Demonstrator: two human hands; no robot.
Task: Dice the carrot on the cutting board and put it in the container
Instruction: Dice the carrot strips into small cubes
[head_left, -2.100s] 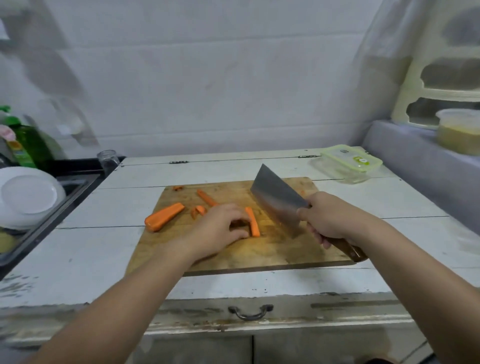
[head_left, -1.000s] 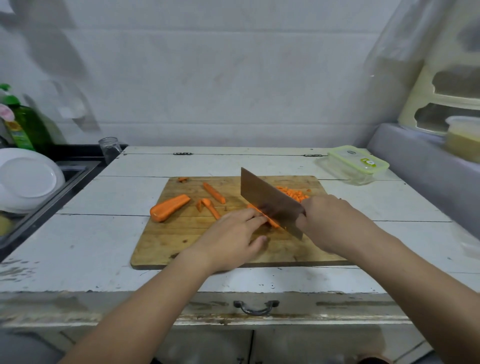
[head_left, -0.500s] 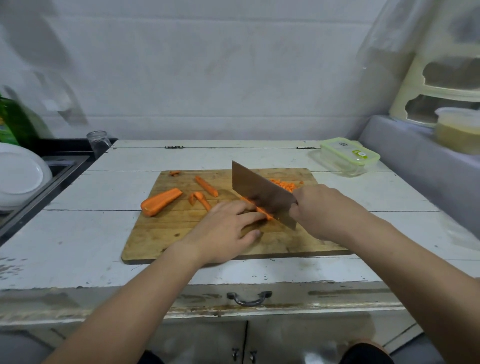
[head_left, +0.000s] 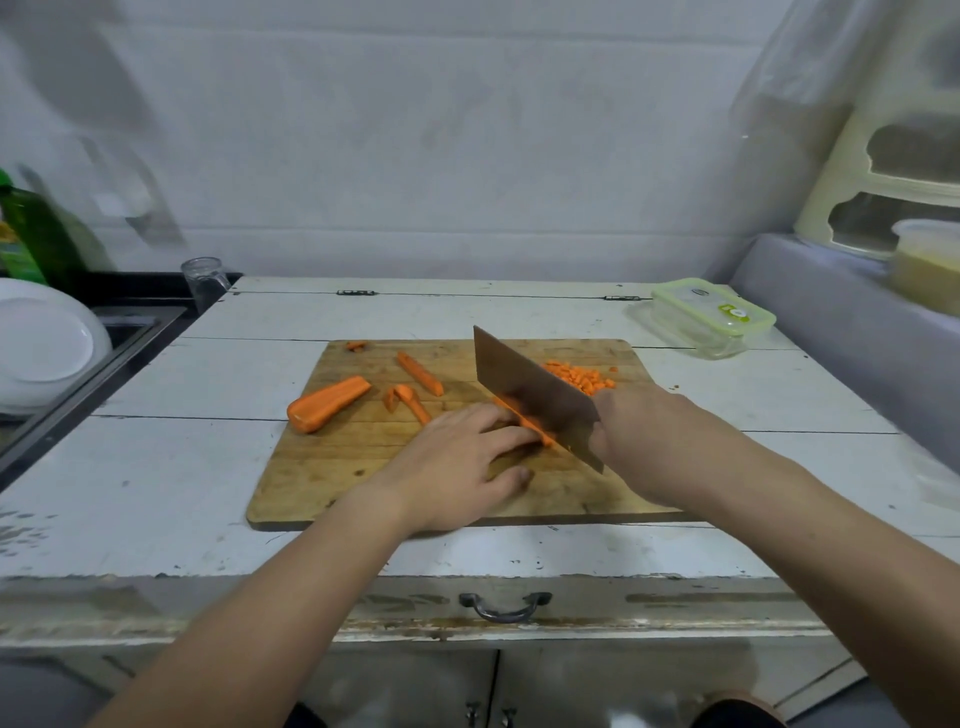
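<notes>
Head view: carrot strips (head_left: 524, 423) are pinned flat to the cutting board (head_left: 332, 467) by the left hand (head_left: 457, 462), fingers extended, so they cannot roll. The cleaver (head_left: 535, 395) is gripped by the right hand (head_left: 631, 426), blade tight against those fingers. Diced carrot (head_left: 579, 376) is heaped behind the blade; a thick carrot piece (head_left: 327, 404) waits uncut, and the container (head_left: 711, 322) is kept lidded off the board's far right corner
</notes>
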